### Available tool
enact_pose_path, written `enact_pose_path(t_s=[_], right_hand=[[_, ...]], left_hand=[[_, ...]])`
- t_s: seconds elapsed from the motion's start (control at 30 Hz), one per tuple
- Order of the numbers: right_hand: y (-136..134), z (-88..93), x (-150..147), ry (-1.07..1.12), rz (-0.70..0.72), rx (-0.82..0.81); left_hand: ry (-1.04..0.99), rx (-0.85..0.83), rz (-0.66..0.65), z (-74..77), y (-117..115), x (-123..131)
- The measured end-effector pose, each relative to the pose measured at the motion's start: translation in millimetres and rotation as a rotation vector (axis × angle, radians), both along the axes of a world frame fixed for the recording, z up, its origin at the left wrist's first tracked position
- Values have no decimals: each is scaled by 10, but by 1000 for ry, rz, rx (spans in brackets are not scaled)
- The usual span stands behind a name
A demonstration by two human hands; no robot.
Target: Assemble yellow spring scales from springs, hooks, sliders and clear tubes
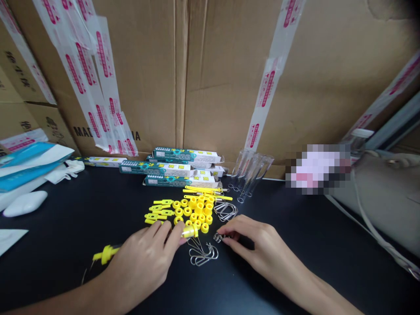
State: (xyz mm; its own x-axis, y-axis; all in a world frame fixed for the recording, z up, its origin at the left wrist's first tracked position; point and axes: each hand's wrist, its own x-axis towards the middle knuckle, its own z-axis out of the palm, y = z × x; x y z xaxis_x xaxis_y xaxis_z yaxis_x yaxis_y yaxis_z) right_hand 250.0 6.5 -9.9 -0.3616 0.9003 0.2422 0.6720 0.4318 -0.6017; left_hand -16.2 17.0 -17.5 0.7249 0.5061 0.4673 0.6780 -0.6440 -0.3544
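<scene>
My left hand (149, 249) is closed around a tubular spring scale with a clear barrel and yellow ends. One yellow end (106, 253), with a thin wire hook, sticks out at the left; a yellow collar (193, 230) shows past my fingers on the right. My right hand (254, 238) pinches at a small cluster of shiny metal rings (218, 237) just above the black tabletop. Bent wire hooks (203, 253) lie between the hands. Beyond them are several yellow caps and rings (197, 214), flat yellow pieces (160, 214) and more metal hooks (226, 211).
Yellow rods with springs (206, 192) lie before stacked small boxes (173, 168). Clear tubes (251, 175) lean against a large cardboard box (223, 87). Blue-white packets (29, 168) and a white mouse-shaped object (25, 203) are at left, a beige bag (387, 201) at right.
</scene>
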Motion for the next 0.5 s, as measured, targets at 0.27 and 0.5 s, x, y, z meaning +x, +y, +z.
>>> enact_pose_path(t_s=[0.27,0.5], right_hand=[[-10,70,7,62,-60,10],[-34,96,-2,207,-141,-11]], left_hand=[[5,-9,1,-13,-4,-3],[11,61,-20,28,-7,17]])
